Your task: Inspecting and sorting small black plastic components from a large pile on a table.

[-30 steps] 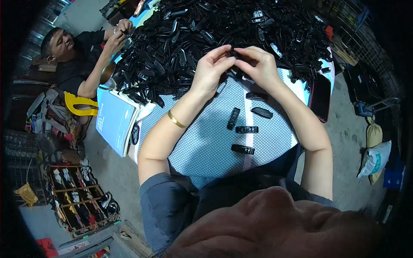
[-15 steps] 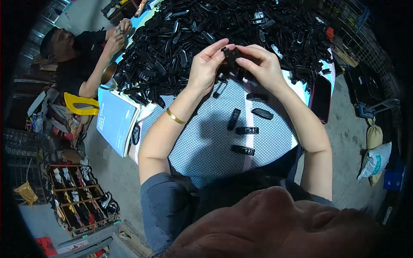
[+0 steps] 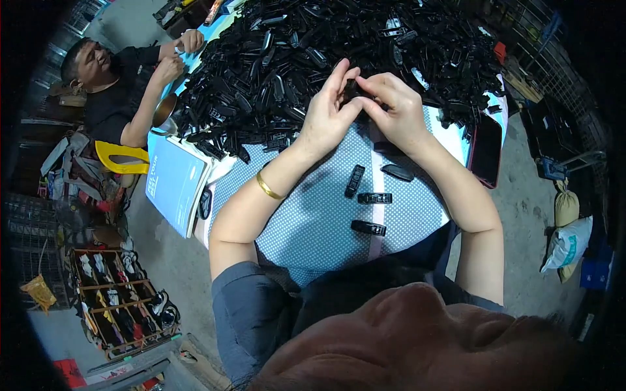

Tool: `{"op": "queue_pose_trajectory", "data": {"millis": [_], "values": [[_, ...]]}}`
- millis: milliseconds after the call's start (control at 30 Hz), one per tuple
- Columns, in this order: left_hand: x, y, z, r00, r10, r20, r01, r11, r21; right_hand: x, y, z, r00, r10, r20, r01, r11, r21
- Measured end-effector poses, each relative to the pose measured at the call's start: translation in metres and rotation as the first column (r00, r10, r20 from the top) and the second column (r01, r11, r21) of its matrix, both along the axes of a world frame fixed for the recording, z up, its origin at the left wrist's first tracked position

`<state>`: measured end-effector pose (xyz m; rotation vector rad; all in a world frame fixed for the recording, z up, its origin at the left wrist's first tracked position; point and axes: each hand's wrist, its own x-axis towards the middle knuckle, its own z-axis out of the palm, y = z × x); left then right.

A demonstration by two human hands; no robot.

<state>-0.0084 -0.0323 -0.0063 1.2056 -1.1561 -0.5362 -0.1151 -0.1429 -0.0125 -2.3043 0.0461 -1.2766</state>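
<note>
both hands meet above the middle of the desk [image 3: 313, 218], just short of the heap at its far side. the left hand [image 3: 329, 118] and the right hand [image 3: 396, 112] are narrow, thumbs and fingertips drawn together around a small black piece [image 3: 350, 90]; most of it is hidden by the fingers, so its shape is unclear.

between the forearms, toward the near edge, lie three narrow black pieces [image 3: 375, 198], with a smooth black piece [image 3: 398, 172] farther in, near the right wrist. the heap of black parts [image 3: 287, 72] covers the far half of the desk. along the left edge sit a blue-covered book [image 3: 175, 184] and, beyond it, a metal bowl [image 3: 164, 112]; a dark phone [image 3: 486, 151] lies by the right edge. another person [image 3: 107, 104] sits past the far left corner, both arms reaching to the left edge.
</note>
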Motion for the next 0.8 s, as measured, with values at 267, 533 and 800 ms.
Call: {"op": "queue_pose_trajectory", "data": {"millis": [267, 533, 800], "values": [[-0.002, 0.002, 0.013, 0.995, 0.006, -0.104, -0.001, 0.999, 0.048, -0.002, 0.005, 0.003, 1.000, 0.008, 0.017, -0.009, 0.999, 0.047], [0.020, 0.003, 0.016, 0.991, -0.115, 0.063, 0.112, 0.992, 0.050, -0.002, 0.000, 0.005, 0.997, 0.078, -0.008, -0.075, 0.980, 0.184], [0.000, -0.003, 0.003, 0.987, -0.046, -0.153, 0.045, 0.999, -0.013, -0.002, 0.006, 0.003, 0.999, -0.039, 0.011, 0.039, 0.999, 0.001]]}}
